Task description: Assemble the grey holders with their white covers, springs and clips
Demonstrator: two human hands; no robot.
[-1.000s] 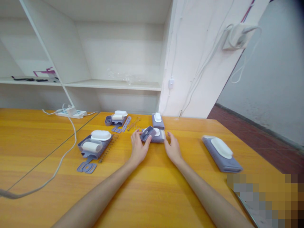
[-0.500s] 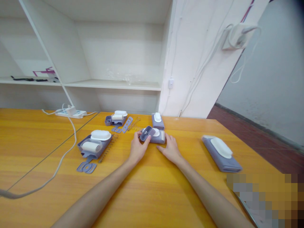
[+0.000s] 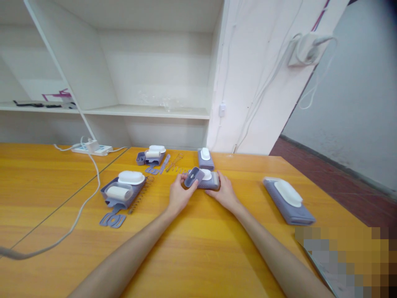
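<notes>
Even, soft daylight fills the scene, bright and slightly washed out on the white shelving (image 3: 149, 74). The glossy orange table (image 3: 198, 248) carries broad pale sheen and only faint shadows under the forearms. Wide-angle distortion bends the shelf uprights and wall edges outward. Detail is soft overall; a pixelated block (image 3: 347, 260) masks the lower right corner.

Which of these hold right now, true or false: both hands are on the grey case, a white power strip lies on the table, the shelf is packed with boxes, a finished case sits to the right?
1. Both hands grip one grey case. True: left hand holds its small cap piece, right hand the case body.
2. A white power strip lies on the table. True.
3. The shelf is packed with boxes. False: no boxes there.
4. A closed grey case lies right of the hands. True.
</notes>
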